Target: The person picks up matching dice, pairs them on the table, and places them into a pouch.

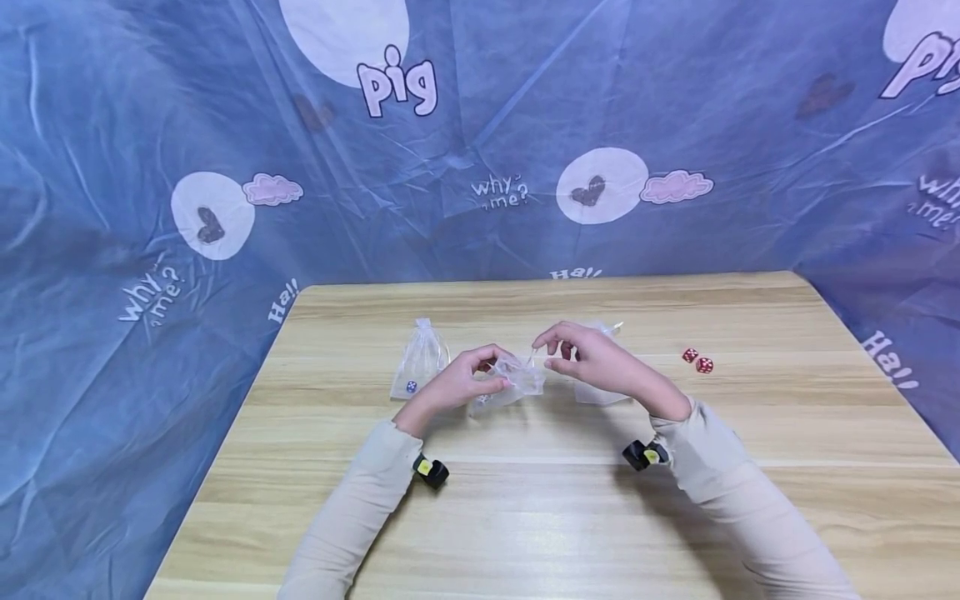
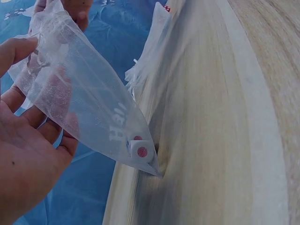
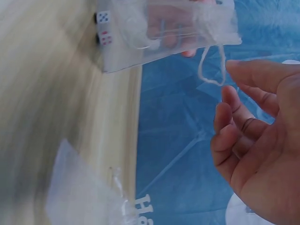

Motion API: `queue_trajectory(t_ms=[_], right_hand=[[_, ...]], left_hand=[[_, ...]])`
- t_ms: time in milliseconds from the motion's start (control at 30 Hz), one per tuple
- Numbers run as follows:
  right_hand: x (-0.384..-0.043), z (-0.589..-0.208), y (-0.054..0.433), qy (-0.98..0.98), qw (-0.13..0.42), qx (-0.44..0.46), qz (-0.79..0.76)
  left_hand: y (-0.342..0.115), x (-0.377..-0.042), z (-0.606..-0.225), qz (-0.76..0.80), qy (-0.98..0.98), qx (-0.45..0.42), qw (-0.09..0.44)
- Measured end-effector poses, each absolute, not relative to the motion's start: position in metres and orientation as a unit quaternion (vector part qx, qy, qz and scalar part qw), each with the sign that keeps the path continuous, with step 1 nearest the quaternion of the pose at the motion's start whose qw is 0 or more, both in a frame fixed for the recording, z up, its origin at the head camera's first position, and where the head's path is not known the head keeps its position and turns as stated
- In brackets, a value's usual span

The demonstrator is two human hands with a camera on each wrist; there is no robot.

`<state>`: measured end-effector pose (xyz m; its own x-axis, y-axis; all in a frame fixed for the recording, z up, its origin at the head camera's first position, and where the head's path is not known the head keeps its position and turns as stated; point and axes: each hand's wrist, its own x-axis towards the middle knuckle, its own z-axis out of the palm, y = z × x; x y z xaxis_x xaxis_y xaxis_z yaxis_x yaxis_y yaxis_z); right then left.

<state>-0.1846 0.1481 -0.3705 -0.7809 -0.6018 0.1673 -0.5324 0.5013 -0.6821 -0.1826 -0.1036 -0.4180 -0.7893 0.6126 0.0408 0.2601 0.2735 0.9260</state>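
Note:
My left hand (image 1: 459,379) pinches a sheer white drawstring pouch (image 2: 89,93) near its gathered mouth, thumb on one side and fingers behind the mesh. White dice (image 2: 141,151) with coloured pips sit at the pouch's lower end, close to the tabletop. A loop of white drawstring (image 3: 200,70) hangs from the mouth. Beside this loop is my right hand (image 1: 596,358), its thumb and forefinger apart at the string and the other fingers loosely bent. The right wrist view shows nothing held between those fingertips.
Another sheer pouch (image 1: 422,354) lies to the left with a blue die (image 1: 411,387) in it. A further pouch (image 1: 600,393) lies partly beneath the right hand. Two red dice (image 1: 697,361) rest on the wooden table (image 1: 525,533) at right. Blue printed cloth (image 1: 465,242) hangs behind.

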Motion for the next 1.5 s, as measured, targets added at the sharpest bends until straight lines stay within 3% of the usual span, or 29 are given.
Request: queue_trajectory(t_ms=[433, 1067, 1500], right_hand=[[-0.185, -0.388, 0.141, 0.864, 0.072, -0.325, -0.379], [-0.178, -0.395, 0.136, 0.860, 0.045, -0.311, -0.401], [-0.169, -0.386, 0.140, 0.847, 0.044, -0.300, -0.437]], left_hand=[[-0.104, -0.184, -0.420, 0.535, 0.781, 0.271, 0.175], [-0.115, -0.183, -0.420, 0.542, 0.785, 0.260, 0.153], [-0.118, -0.183, -0.417, 0.556, 0.796, 0.213, 0.108]])
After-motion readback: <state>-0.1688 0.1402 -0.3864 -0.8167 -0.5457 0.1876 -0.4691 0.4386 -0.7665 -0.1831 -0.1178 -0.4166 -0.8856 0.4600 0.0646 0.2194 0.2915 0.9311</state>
